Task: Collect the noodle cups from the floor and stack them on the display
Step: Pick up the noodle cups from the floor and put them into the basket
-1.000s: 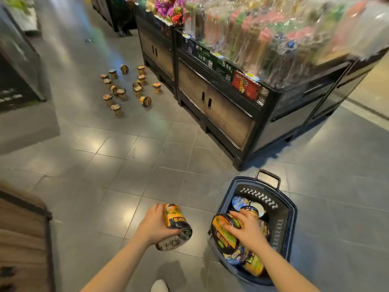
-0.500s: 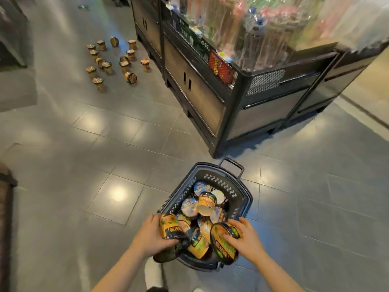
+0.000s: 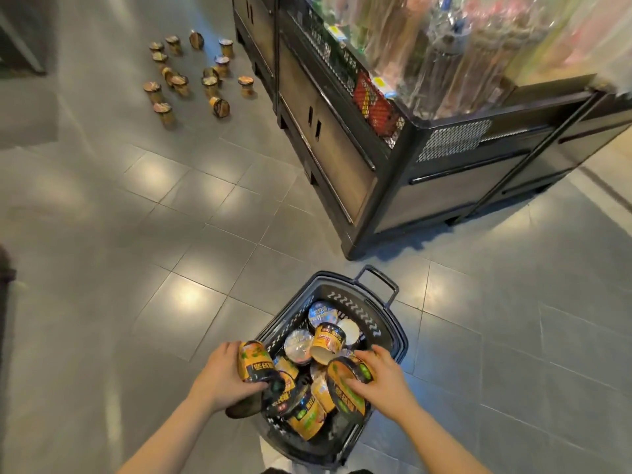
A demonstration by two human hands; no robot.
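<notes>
Two hands work over a dark shopping basket standing on the grey tiled floor. The left hand is wrapped round a yellow noodle cup at the basket's near left rim, and the right hand grips a wider yellow-and-green noodle bowl tilted on its side above the heap. More noodle cups in the basket lie jumbled at all angles, some lid up, some base up. A cluster of cups on the floor waits well apart, up the aisle beside the black display unit.

Risks, as I judge them: the heap is loose, so pulling one piece out could tip its neighbours over the rim. The paper lids look thin; fingers pressing hard could dent or tear them. The cup in the left hand sits half outside the basket and could drop to the tiles if the grip slackens.

Writing: bold characters on black bands run across the yellow packs, but they are too blurred to read, and no brand can be made out.
</notes>
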